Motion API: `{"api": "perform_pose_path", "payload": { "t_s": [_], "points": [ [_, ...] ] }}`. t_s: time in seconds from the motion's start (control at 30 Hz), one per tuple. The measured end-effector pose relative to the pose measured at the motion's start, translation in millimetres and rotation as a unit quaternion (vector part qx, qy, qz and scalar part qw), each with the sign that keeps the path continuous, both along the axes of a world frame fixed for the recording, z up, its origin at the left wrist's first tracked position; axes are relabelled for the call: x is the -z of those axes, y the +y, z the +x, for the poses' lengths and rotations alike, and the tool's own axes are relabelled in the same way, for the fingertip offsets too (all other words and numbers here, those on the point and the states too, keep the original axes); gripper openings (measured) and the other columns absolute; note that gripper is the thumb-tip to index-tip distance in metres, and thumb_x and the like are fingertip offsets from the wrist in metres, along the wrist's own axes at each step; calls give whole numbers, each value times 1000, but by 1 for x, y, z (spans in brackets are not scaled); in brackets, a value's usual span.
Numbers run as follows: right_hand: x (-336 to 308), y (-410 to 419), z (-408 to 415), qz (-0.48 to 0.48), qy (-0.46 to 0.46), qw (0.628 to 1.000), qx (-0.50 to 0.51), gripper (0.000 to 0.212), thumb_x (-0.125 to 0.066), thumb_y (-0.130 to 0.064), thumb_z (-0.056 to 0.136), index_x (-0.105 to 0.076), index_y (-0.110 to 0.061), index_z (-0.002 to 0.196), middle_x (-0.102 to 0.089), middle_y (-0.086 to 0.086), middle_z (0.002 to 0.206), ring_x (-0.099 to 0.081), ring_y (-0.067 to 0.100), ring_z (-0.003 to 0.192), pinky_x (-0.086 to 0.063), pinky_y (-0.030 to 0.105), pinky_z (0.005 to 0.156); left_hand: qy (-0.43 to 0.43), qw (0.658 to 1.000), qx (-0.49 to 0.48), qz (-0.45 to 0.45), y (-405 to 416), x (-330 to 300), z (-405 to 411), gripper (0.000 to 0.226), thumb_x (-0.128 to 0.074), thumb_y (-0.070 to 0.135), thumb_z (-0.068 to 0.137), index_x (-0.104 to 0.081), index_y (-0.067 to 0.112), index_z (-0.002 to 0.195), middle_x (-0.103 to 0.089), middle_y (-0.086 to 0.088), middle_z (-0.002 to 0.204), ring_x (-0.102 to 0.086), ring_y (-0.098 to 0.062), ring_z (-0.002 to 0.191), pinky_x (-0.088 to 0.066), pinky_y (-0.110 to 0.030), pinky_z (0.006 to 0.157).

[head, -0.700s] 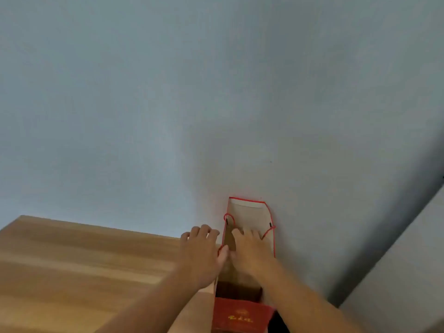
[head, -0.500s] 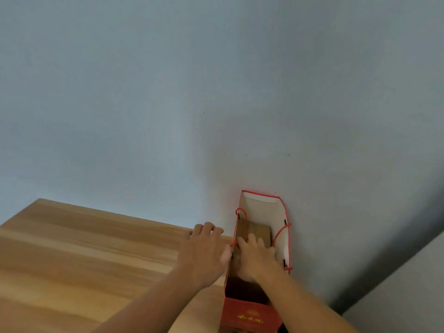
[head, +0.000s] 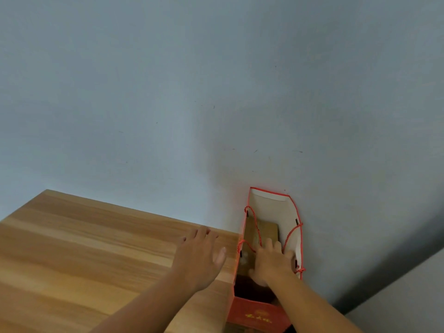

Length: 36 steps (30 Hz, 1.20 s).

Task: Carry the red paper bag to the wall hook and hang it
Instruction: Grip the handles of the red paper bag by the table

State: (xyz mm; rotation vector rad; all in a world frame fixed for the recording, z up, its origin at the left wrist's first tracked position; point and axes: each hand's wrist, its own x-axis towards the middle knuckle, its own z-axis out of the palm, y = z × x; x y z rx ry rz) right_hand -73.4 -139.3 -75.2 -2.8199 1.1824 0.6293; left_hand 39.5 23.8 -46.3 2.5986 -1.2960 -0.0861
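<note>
The red paper bag (head: pixel 258 313) stands open-topped at the right end of the wooden table (head: pixel 84 248), its back against the wall. Its inside is white, and a brown box (head: pixel 266 230) lies in it. Red cord handles hang down inside: the left cord (head: pixel 252 219) and the right cord (head: pixel 292 233). My right hand (head: pixel 271 263) reaches into the bag's mouth, palm down, fingertips between the two cords; whether it grips one is unclear. My left hand (head: pixel 199 255) hovers flat over the table just left of the bag, fingers spread, holding nothing. No wall hook is in view.
A plain pale blue-grey wall (head: pixel 216 92) fills the upper view. At the lower right a second grey surface (head: pixel 408 296) meets it along a dark shadowed corner. The table's far edge runs along the wall.
My left hand has come off the bag's left edge and now sits a little apart from it. My right hand stays in the bag's mouth. The view has shifted, showing more of the bag.
</note>
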Motion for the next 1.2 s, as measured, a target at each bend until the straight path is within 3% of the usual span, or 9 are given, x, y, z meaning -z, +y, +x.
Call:
{"api": "perform_pose_path", "payload": {
  "t_s": [0.13,0.3,0.53,0.67,0.8,0.87,0.93,1.03,1.2],
  "points": [
    [0,3,-1,55,-11,998,17,79,-65,-46,90,-29,-20,155,-38,12,152,-35,36,141,-36,58,112,0,1000,7,2,2,6,-4,48,-39,55,99,-52,27,136,-54,4,139,-48,-17,129,-42,-40,108],
    [-14,17,-3,120,-76,989,25,33,-62,-30,97,-63,-7,121,-67,14,118,-67,31,106,-57,39,85,-6,1000,17,9,4,6,-9,48,-40,54,99,-53,26,137,-55,4,140,-49,-18,130,-41,-41,111],
    [-127,11,22,-19,-175,983,-54,22,-61,-12,98,-67,-9,119,-72,12,113,-71,26,100,-53,32,77,-23,999,39,-20,-15,-29,-14,53,-39,57,99,-46,26,141,-52,1,145,-48,-21,131,-39,-41,113],
    [-199,21,33,-71,-220,971,-57,17,-61,-10,97,-64,-8,114,-70,12,111,-70,28,98,-45,30,72,39,990,27,-131,-37,-73,-22,52,-43,58,99,-46,27,141,-56,2,140,-51,-19,126,-39,-40,109],
    [-227,42,40,-65,-259,962,-55,13,-64,-7,94,-62,-6,107,-67,14,106,-68,30,96,-44,30,71,111,971,2,-210,-37,-104,-34,76,-39,82,75,-52,30,128,-63,8,127,-57,-17,114,-43,-43,106],
    [-230,49,48,-38,-279,959,-43,16,-68,-8,92,-54,-9,85,-60,8,86,-61,22,75,-42,26,62,113,969,-30,-217,-31,-115,-38,85,-37,84,63,-53,29,125,-64,10,120,-58,-17,113,-40,-43,109],
    [-230,60,57,-6,-293,956,-29,35,-71,-11,91,-44,-14,70,-52,2,72,-51,15,60,-36,23,51,90,968,-64,-226,-23,-120,-37,71,-44,74,67,-56,27,118,-67,10,110,-62,-15,104,-40,-42,109],
    [-233,75,69,42,-274,960,-39,21,-73,-15,86,-58,-9,75,-61,5,72,-62,19,64,-42,24,50,49,962,-82,-256,0,-120,-18,18,-61,44,83,-58,26,88,-70,8,84,-57,-13,75,-43,-36,99],
    [-236,101,67,156,-191,962,-120,32,-66,-27,87,-73,0,103,-67,7,82,-56,22,66,-46,33,62,-32,969,-73,-235,66,-139,28,11,-65,30,83,-74,25,82,-75,4,77,-66,-17,70,-51,-33,73]
  ]
}}
